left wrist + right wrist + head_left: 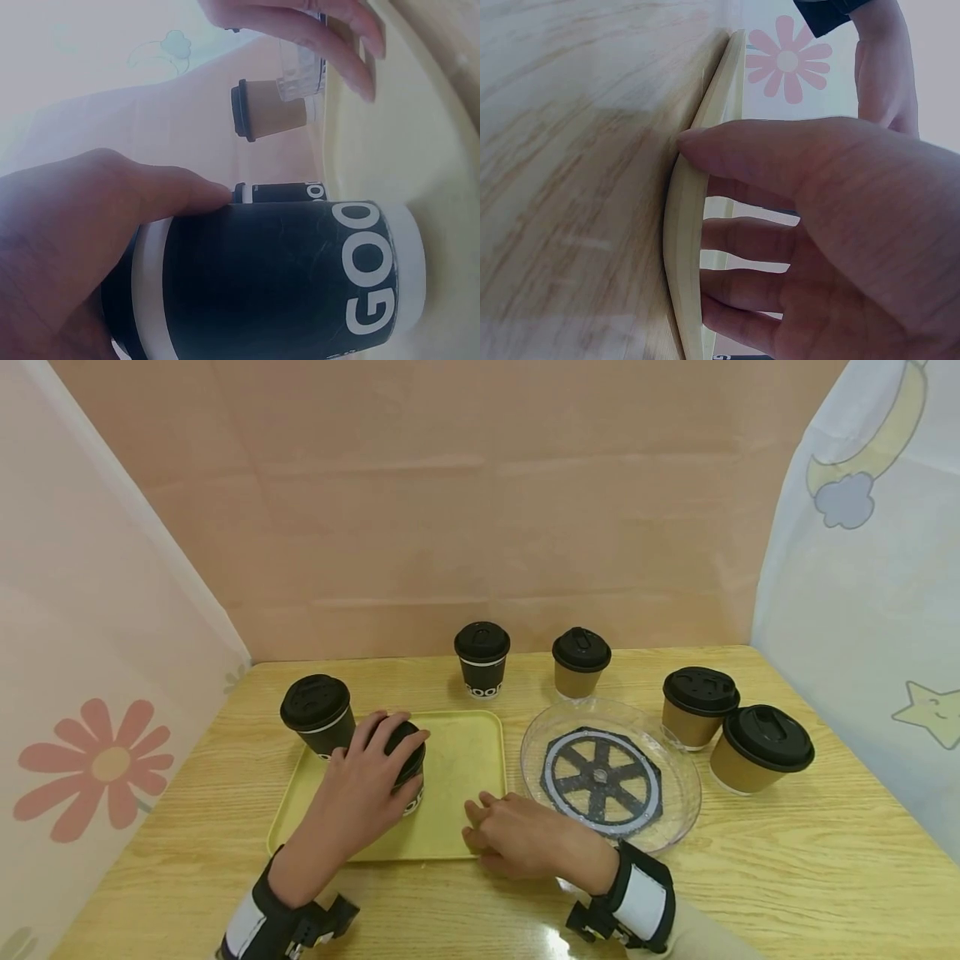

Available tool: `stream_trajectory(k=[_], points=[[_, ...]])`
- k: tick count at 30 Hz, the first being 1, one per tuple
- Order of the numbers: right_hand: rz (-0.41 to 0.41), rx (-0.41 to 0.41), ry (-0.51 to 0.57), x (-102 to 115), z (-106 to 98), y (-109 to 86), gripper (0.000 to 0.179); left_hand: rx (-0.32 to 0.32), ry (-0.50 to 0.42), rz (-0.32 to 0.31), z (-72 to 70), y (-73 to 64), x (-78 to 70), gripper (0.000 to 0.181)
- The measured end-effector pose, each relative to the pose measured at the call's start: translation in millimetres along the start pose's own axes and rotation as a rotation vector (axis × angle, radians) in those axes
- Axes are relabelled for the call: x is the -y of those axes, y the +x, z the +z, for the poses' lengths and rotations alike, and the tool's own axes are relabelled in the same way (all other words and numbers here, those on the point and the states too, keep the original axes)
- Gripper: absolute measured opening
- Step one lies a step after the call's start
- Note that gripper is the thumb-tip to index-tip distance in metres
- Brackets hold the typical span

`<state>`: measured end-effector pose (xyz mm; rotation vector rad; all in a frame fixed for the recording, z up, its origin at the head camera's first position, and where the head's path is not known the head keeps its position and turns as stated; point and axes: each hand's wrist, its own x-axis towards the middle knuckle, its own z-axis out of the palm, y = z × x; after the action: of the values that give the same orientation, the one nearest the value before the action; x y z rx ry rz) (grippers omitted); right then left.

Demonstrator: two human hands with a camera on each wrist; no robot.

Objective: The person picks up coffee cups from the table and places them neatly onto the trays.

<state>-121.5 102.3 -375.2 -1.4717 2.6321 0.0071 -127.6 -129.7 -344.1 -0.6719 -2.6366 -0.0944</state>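
Note:
My left hand reaches over a black paper cup with a black lid and grips it from above. The cup is upright at the middle of the yellow tray; whether its base touches the tray I cannot tell. At the tray's front right corner, my right hand pinches the rim, its thumb on the outer side and its fingers inside, as the right wrist view shows. Another black paper cup stands by the tray's back left corner, partly beside my left hand.
Right of the tray lies a round clear plastic dish with a dark wheel-like pattern. Behind stand a black cup and a brown cup. Two more brown cups are at the right. Cloth walls surround the table's back and sides.

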Motion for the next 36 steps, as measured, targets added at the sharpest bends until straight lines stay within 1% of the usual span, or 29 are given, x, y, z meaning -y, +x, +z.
stream_trajectory(k=[4, 13, 20, 25, 32, 36], points=[[-0.011, -0.002, -0.012, -0.3, -0.5, 0.0, 0.028, 0.007, -0.005, -0.004, 1.7, -1.8, -1.6, 0.051], [-0.008, 0.003, -0.014, 0.1, -0.5, 0.0, 0.029, 0.009, -0.013, -0.022, 7.3, -5.5, -2.3, 0.051], [0.000, 0.003, 0.000, 0.9, -1.2, -0.9, 0.029, 0.014, -0.007, -0.030, 6.7, -7.6, -3.3, 0.052], [-0.002, 0.000, -0.009, 0.5, -0.9, -1.0, 0.029, 0.014, 0.007, -0.026, 6.3, -9.3, -3.7, 0.055], [0.004, 0.002, 0.004, 0.3, -0.6, -1.4, 0.030, 0.034, 0.021, -0.041, 5.5, -10.3, -3.8, 0.057], [0.010, 0.008, 0.010, 0.6, -0.8, -1.7, 0.031, 0.023, 0.037, -0.043, 5.2, -11.0, -3.8, 0.059]])
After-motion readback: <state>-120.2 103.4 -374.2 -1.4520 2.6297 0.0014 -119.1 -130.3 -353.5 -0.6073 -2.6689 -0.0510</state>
